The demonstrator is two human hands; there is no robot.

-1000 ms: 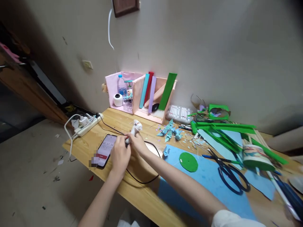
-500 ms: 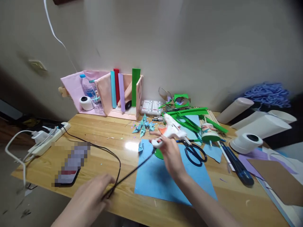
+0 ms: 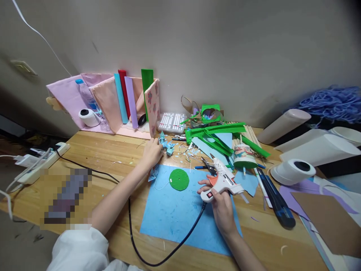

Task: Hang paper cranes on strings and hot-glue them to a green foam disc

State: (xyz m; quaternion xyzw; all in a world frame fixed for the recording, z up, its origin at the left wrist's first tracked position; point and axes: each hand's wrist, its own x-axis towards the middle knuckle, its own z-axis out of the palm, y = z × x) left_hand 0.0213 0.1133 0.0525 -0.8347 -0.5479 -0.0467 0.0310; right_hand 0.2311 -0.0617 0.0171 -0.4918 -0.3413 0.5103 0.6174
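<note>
The right hand is closed around the white plastic hot-glue gun, held over the blue paper sheet on the worktop. The left hand is at the small blue folded-paper cranes; I can't tell if it grips them. The trailing black cord might snag that forearm and jerk the hot nozzle.

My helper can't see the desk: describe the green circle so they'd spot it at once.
Start from the big blue sheet on the wooden table. Near its far edge, between the left hand and the glue gun in the right hand, lies the green circle. It is a flat round disc; the other green pieces are long strips piled nearer the wall.
</note>
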